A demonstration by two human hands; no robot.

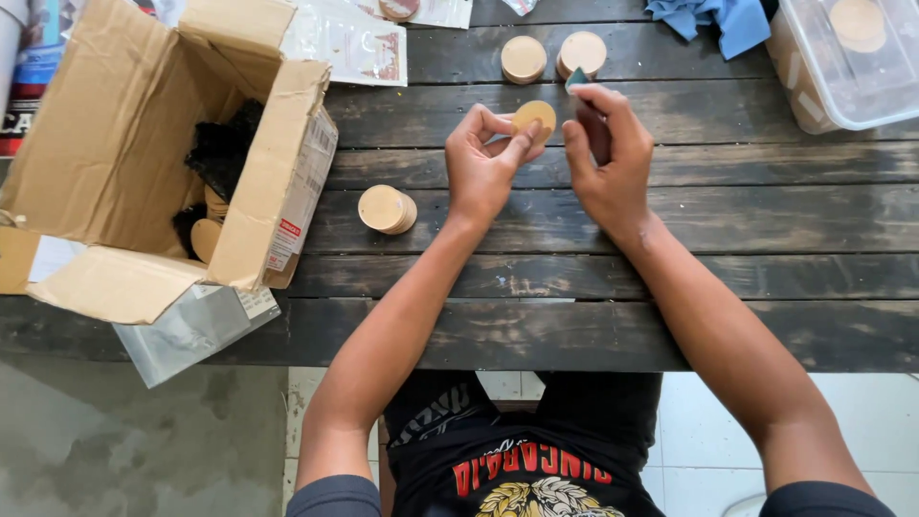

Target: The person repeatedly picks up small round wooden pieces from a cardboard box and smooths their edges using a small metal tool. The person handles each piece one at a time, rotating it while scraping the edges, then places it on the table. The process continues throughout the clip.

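Left hand (481, 165) fingers pinch a round wooden disc (534, 118); right hand (605, 153) fingers grip a small pale piece (575, 78) beside it.

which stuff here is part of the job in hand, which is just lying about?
In hand:
left hand holding round wooden disc
right hand pinching small grey piece

Lying about:
disc stacks
cardboard box
blue cloth
clear plastic tub
plastic bags

Cardboard box (124, 144) left on table (766, 239), plastic tub (847, 67) right
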